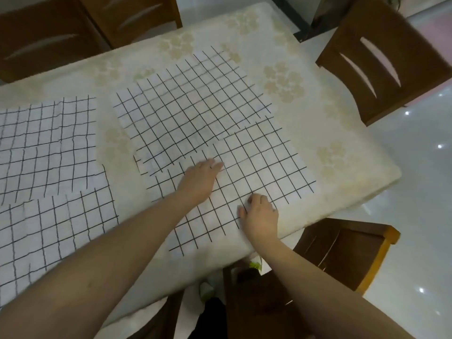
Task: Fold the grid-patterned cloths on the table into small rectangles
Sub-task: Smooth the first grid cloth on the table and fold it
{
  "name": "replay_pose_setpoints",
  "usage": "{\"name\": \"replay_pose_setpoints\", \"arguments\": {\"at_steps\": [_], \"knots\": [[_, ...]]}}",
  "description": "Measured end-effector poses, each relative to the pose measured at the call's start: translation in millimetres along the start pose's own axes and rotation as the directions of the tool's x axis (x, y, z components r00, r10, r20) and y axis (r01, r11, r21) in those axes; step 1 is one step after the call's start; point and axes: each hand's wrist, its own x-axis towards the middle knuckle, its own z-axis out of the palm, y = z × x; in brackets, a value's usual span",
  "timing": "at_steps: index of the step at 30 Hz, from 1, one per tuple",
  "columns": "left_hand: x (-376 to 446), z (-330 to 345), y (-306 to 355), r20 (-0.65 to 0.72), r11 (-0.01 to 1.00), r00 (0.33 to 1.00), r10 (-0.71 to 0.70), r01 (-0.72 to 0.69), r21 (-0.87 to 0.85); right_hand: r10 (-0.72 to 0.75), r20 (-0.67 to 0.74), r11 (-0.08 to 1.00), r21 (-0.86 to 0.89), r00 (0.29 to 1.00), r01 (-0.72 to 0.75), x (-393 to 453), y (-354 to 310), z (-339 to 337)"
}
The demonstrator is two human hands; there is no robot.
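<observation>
Head view: four grid cloths lie flat on the table (318,77); the near cloth (264,165) sits at the table's near right edge, its far corner overlapping the far cloth (193,104); two left cloths (46,143) (56,231) lie side by side. The left hand (199,181) presses flat on the near cloth, fingers straight; the right hand (260,215) rests on its near edge, fingers curled, grip unclear; chairs (384,62) stand around.

Matt grid-patterned cloths (195,106); matt floral tablecloth (318,118); wooden chairs (381,69); glossy floor (420,167)
</observation>
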Motion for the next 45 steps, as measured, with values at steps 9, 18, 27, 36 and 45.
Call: {"name": "replay_pose_setpoints", "arguments": {"at_steps": [9, 18, 27, 36, 45], "knots": [[53.7, 0.5, -24.5, -0.055, 0.974, 0.979, 0.197, -0.189, 0.123, 0.037, -0.053, 0.999, -0.008, 0.998, -0.037, 1.5, 2.3, 14.5], [74.7, -11.3, -29.6, -0.073, 0.916, 0.937, 0.342, -0.315, 0.250, 0.001, -0.133, 0.992, -0.125, 0.991, -0.018, 0.8, -1.6, 20.1], [81.0, -9.3, -32.1, -0.067, 0.883, 0.901, 0.429, -0.402, 0.243, -0.101, -0.207, 0.987, -0.145, 0.973, 0.071, -4.6, 8.3, 4.3], [61.2, -8.7, -25.6, -0.139, 0.867, 0.863, 0.485, -0.456, 0.200, -0.148, -0.168, 0.989, -0.005, 0.975, 0.150, -16.3, 33.0, -35.6], [40.7, -24.6, -19.6, -0.217, 0.877, 0.851, 0.479, -0.453, 0.161, -0.197, -0.220, 0.976, -0.136, 0.955, 0.170, -20.9, 47.9, -67.3]]}}
